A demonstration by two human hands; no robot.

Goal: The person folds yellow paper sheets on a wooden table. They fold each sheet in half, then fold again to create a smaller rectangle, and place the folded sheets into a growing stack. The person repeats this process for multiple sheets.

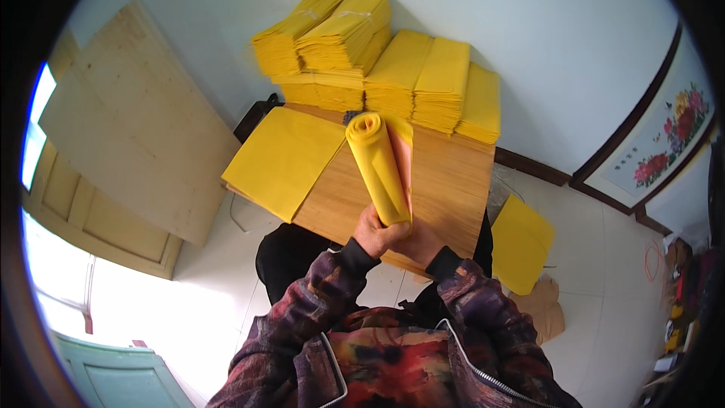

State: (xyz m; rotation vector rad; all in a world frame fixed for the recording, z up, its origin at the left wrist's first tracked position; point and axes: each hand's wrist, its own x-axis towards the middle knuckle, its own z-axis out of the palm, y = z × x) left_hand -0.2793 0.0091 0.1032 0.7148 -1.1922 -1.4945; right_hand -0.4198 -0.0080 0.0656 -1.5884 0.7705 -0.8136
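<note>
A roll of yellow paper (377,170) stands out over the table, its far end showing the coiled layers. Along its right side a loose edge opens and shows an orange-pink inner face. My left hand (373,233) is closed round the roll's near end, the thumb lying across it. Against the same end, on the right, is my right hand (420,240), closed on the roll with its fingers mostly hidden. To the left, a flat yellow sheet (287,160) lies on the wooden table (445,181).
Tall stacks of folded yellow sheets (434,68) line the table's back edge, some tied in bundles. A wooden board (136,121) leans at the left. More yellow sheet (522,245) sits low beside the table's right, above brown paper (542,306). A framed flower picture (653,143) leans at the right wall.
</note>
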